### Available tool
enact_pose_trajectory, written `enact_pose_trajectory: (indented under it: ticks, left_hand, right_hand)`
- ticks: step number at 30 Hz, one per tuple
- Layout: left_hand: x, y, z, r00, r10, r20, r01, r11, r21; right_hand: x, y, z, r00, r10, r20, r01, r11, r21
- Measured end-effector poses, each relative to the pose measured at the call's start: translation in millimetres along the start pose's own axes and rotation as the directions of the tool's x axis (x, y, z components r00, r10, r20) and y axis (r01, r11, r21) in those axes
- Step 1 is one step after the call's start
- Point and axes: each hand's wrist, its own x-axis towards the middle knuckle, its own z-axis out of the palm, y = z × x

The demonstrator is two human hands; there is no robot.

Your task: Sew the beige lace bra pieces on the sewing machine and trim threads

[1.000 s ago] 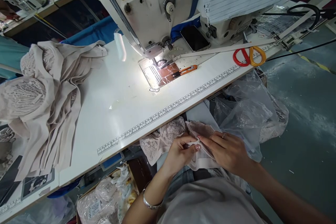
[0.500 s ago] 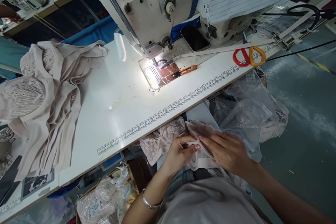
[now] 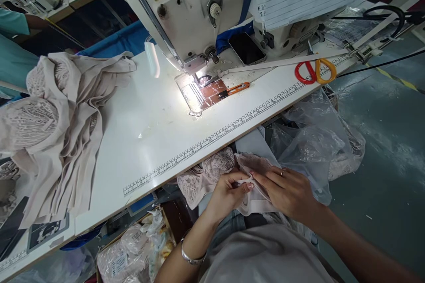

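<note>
A pale pink lace bra (image 3: 217,166) lies across my lap, just below the table's front edge. My left hand (image 3: 229,190) pinches an edge of it between thumb and fingers. Close against it, my right hand (image 3: 287,190) grips the same fabric, its fingertips almost meeting the left thumb. The exact spot being pinched is partly covered by the fingers. Beyond the hands, the sewing machine (image 3: 195,13) stands on the white table with its needle area lit.
A heap of matching bras (image 3: 63,128) covers the table's left side. Scissors (image 3: 315,71), an orange thread cutter (image 3: 234,90) and a phone (image 3: 246,48) lie near the machine. Plastic bags (image 3: 308,137) hang at right; a box of wrapped pieces (image 3: 133,252) sits below. Another person's sleeve (image 3: 15,22) shows far left.
Both my hands hold almost the same position on the bra. At the far left, another person's arm and teal sleeve have moved further into view.
</note>
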Motion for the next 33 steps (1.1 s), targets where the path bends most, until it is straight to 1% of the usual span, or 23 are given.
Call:
enact_pose_trajectory:
  ticks: [6,8,10,11,12,13,15,16,17,18,19,20,21,22,23,24,25,26,27,29,30,31,33]
  left_hand:
    - [0.4,-0.9,-0.3,1.000,0.019,-0.006,-0.019,0.999,0.039]
    - [1.1,-2.5,-1.0,0.999,0.037,0.008,-0.037,0.999,0.038]
    - [1.7,-4.0,-1.2,0.998,0.047,0.032,-0.048,0.998,0.033]
    - [2.0,-4.6,-0.9,0.998,0.049,0.042,-0.050,0.998,0.033]
    - [2.2,-5.1,-0.4,0.998,0.050,0.048,-0.052,0.998,0.039]
    - [2.3,-5.4,0.4,0.997,0.056,0.050,-0.059,0.997,0.056]
    - [2.0,-5.7,2.0,0.994,0.099,0.051,-0.105,0.987,0.123]
    - [1.5,-5.9,2.5,0.989,0.133,0.062,-0.142,0.976,0.167]
    - [0.8,-6.2,2.3,0.983,0.169,0.077,-0.182,0.959,0.218]
    - [-0.1,-6.9,1.4,0.976,0.200,0.088,-0.216,0.939,0.266]
    - [-1.2,-7.7,-0.3,0.973,0.216,0.086,-0.232,0.926,0.299]
    - [-2.5,-8.7,-2.5,0.974,0.214,0.071,-0.226,0.923,0.312]
    - [-4.0,-9.7,-5.0,0.979,0.200,0.045,-0.204,0.926,0.316]
    - [-5.4,-10.5,-7.4,0.983,0.180,0.018,-0.177,0.932,0.317]
    - [-6.8,-10.9,-9.1,0.987,0.162,-0.001,-0.153,0.936,0.317]
    - [-8.0,-10.7,-10.0,0.988,0.153,-0.009,-0.142,0.936,0.324]
    - [-8.9,-10.0,-9.9,0.987,0.158,-0.007,-0.146,0.927,0.345]
    - [-9.5,-8.7,-9.1,0.985,0.174,-0.002,-0.161,0.914,0.372]
    - [-9.7,-7.2,-7.8,0.981,0.192,0.005,-0.178,0.901,0.395]
    - [-9.3,-3.9,-5.0,0.975,0.220,0.018,-0.206,0.880,0.427]
    - [-9.0,-2.7,-4.1,0.974,0.226,0.022,-0.212,0.872,0.440]
    - [-8.6,-1.9,-3.7,0.974,0.225,0.025,-0.212,0.867,0.452]
    - [-8.0,-1.5,-4.1,0.977,0.212,0.024,-0.199,0.866,0.459]
  right_hand:
    - [-1.5,-0.3,1.4,1.000,0.013,0.003,-0.013,1.000,0.011]
    - [-2.1,-0.5,2.1,0.998,0.064,-0.003,-0.063,0.992,0.113]
    - [-2.9,-2.1,2.9,0.987,0.161,0.019,-0.160,0.939,0.304]
    - [-3.1,-3.7,3.3,0.973,0.223,0.056,-0.226,0.883,0.412]
    - [-3.0,-5.9,3.7,0.952,0.284,0.117,-0.302,0.803,0.514]
    - [-2.4,-8.3,4.0,0.922,0.336,0.195,-0.383,0.702,0.601]
    - [0.4,-12.0,3.7,0.849,0.381,0.367,-0.519,0.465,0.717]
    - [2.6,-12.0,2.8,0.816,0.376,0.439,-0.562,0.342,0.753]
    - [5.1,-9.8,1.3,0.790,0.379,0.483,-0.583,0.219,0.782]
    - [7.7,-5.1,-1.2,0.772,0.400,0.494,-0.572,0.099,0.814]
    - [10.0,2.1,-4.5,0.758,0.450,0.472,-0.525,-0.010,0.851]
    - [11.9,11.1,-8.4,0.729,0.532,0.429,-0.451,-0.097,0.887]
    - [13.3,20.9,-12.6,0.697,0.612,0.374,-0.360,-0.152,0.920]
    - [14.2,30.1,-16.5,0.655,0.689,0.311,-0.286,-0.155,0.946]
    - [14.5,37.3,-19.6,0.632,0.723,0.280,-0.274,-0.130,0.953]
    - [14.5,41.4,-21.4,0.655,0.699,0.286,-0.323,-0.084,0.943]
    - [14.3,41.9,-21.6,0.691,0.655,0.305,-0.405,0.002,0.914]
    - [13.9,39.0,-20.1,0.734,0.589,0.339,-0.488,0.109,0.866]
    - [13.4,33.2,-17.3,0.775,0.513,0.370,-0.539,0.231,0.810]
    - [11.9,18.3,-9.1,0.831,0.394,0.393,-0.546,0.447,0.708]
    - [11.0,11.6,-4.7,0.852,0.357,0.383,-0.522,0.520,0.677]
    - [10.3,6.5,-0.9,0.868,0.341,0.360,-0.496,0.568,0.657]
    - [9.7,2.6,4.3,0.889,0.337,0.310,-0.458,0.618,0.639]
